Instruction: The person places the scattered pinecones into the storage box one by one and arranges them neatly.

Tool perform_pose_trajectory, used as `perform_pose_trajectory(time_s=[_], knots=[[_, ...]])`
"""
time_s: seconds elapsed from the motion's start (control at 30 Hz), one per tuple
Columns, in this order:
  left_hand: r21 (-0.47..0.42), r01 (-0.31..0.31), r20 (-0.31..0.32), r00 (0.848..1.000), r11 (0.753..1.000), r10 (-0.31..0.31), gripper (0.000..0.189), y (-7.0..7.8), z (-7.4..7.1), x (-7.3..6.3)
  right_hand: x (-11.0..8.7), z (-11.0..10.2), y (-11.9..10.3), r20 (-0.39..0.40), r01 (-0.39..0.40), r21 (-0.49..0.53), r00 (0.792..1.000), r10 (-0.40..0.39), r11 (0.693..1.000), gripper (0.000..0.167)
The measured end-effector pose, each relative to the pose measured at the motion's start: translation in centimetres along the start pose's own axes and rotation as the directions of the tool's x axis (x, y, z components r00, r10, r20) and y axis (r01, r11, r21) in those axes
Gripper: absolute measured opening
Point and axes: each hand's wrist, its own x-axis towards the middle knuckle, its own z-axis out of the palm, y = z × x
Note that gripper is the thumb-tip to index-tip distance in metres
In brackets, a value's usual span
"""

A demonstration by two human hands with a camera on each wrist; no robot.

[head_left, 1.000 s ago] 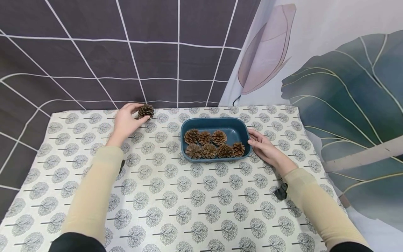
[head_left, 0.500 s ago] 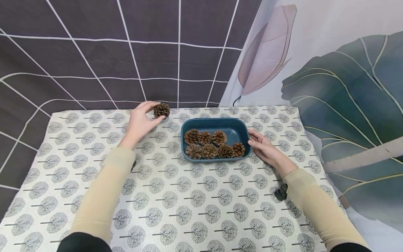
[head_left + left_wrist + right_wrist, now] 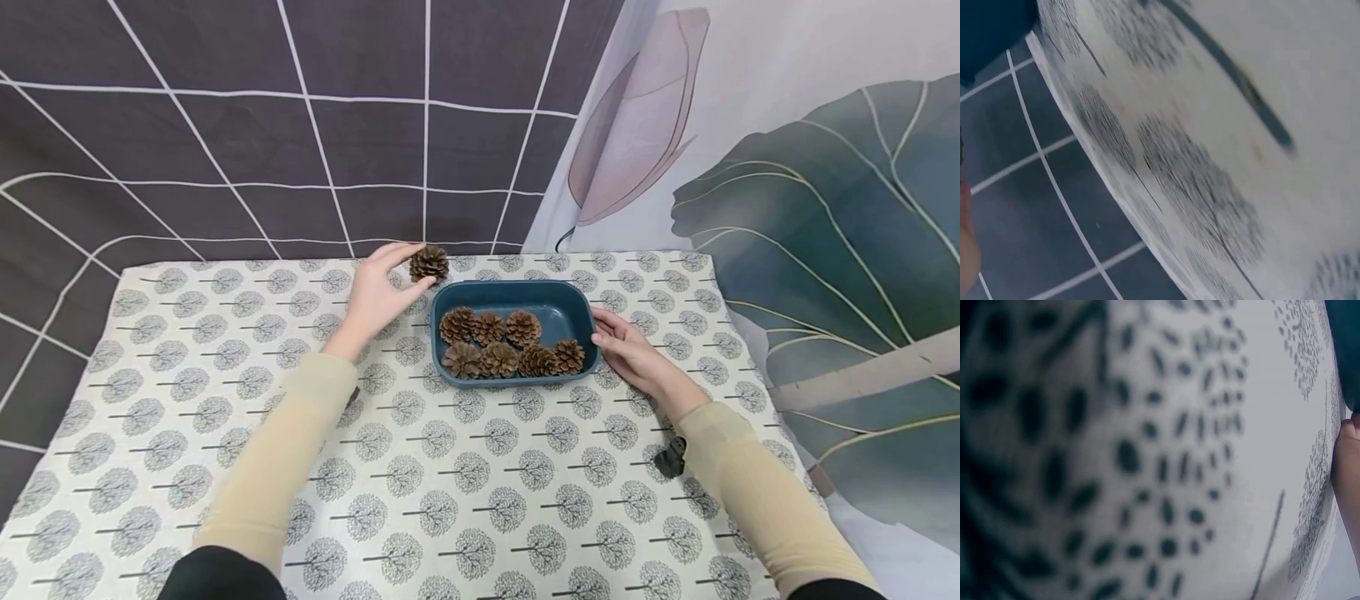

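Observation:
My left hand (image 3: 378,296) pinches a brown pine cone (image 3: 429,263) between thumb and fingers, beside the far left corner of a dark blue oblong box (image 3: 510,382). Several more pine cones (image 3: 498,360) lie in the box, mostly along its near side and left part; bare floor shows at the back right inside. At the box's right end my right hand (image 3: 628,348) holds the wall, thumb at the rim and fingers against the outside. In the left wrist view only a bit of the left hand (image 3: 967,256) shows at the edge.
A cloth printed with grey trees (image 3: 442,508) covers the table. Behind its far edge hangs a dark curtain with white grid lines (image 3: 360,142). A pale leaf-patterned drape (image 3: 750,183) hangs at the right. Black wrist gear (image 3: 670,457) sits below the right wrist.
My left hand has carried the pine cone rightward along the far table edge, up to the box's corner. The right hand and the box have stayed in place.

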Motion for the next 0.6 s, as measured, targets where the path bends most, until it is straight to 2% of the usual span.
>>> perform_pose_trajectory(time_s=[0.3,0.47,0.6], knots=[[-0.045,-0.061,0.018,0.998,0.997,0.062,0.053,1.8,2.5,0.4,-0.1,0.0,0.0,-0.005,-0.013,-0.014,1.0,0.013,1.0,0.07],[-0.067,-0.041,0.027,0.999,0.997,0.043,0.054,3.1,4.0,0.8,-0.1,-0.1,0.0,-0.009,-0.022,-0.02,1.0,0.022,1.0,0.072],[-0.124,0.0,0.036,0.999,0.992,0.005,0.054,3.9,5.2,0.9,0.0,-0.1,0.0,-0.013,-0.023,-0.028,1.0,0.023,0.999,0.07]])
